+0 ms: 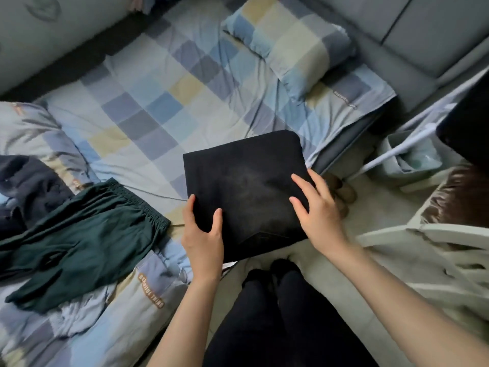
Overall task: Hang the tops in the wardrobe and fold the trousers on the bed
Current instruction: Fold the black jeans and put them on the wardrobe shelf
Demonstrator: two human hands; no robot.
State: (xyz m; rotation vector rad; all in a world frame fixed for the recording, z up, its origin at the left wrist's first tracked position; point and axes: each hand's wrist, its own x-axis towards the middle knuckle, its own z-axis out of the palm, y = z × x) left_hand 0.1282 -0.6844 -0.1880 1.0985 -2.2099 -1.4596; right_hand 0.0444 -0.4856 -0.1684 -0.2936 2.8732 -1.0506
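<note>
Folded black trousers (244,192) at centre frame: soft matte cloth squared into a thick flat pad with rounded corners, lying at the near edge of the bed (164,107) and overhanging it toward the floor. Left hand (202,234) gripping the pad's lower left corner, thumb on top, fingers (189,210) curled round the edge. Right hand (316,207) laid flat on the pad's right side, fingers (300,185) straight, slightly spread, pressing down, nothing clasped. Dark green trousers (79,242) at lower left, unfolded, crumpled, gathered elastic waistband toward the centre, spread over a rumpled quilt (87,321). Dark navy garment (29,189) bunched at the left edge. Checked sheet in blue, grey and pale yellow squares, creased. Matching plump pillow (291,41) at upper right. White plastic chair (434,250) at lower right.
</note>
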